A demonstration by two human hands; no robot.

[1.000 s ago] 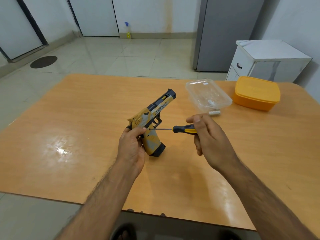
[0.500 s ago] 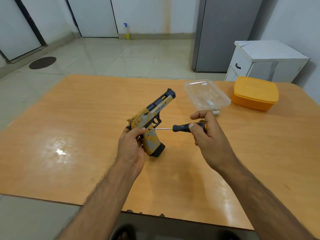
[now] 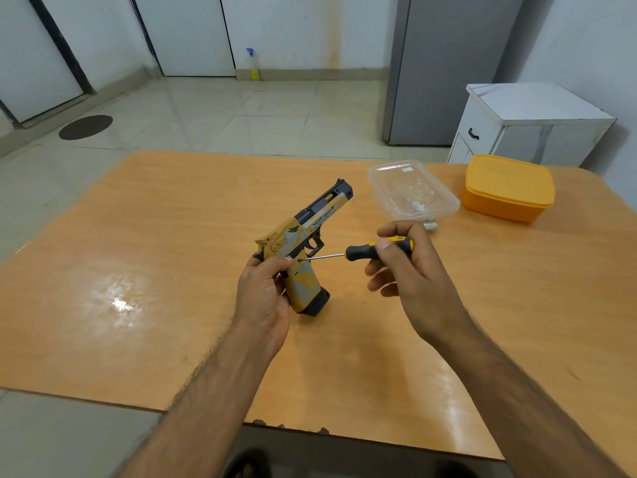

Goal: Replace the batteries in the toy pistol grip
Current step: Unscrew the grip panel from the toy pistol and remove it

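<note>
**Screw at the grip, driver seated**

Beneath your fingers lies the wooden table (image 3: pixel 172 270). Your left hand (image 3: pixel 263 298) wraps the rear of the toy pistol (image 3: pixel 303 250), fingers curled round the top of the grip, butt just off the tabletop, muzzle angled up and away. It looks like light, hard, smooth plastic; it may twist, so hold it low on the grip. Beyond your right knuckles sit a yellow lidded box (image 3: pixel 506 188) and a clear plastic tray (image 3: pixel 412 191). Your right hand (image 3: pixel 413 270) pinches the screwdriver (image 3: pixel 365 251) handle between thumb and forefinger, other fingers loose; its tip meets the grip beside your left thumb.
</note>
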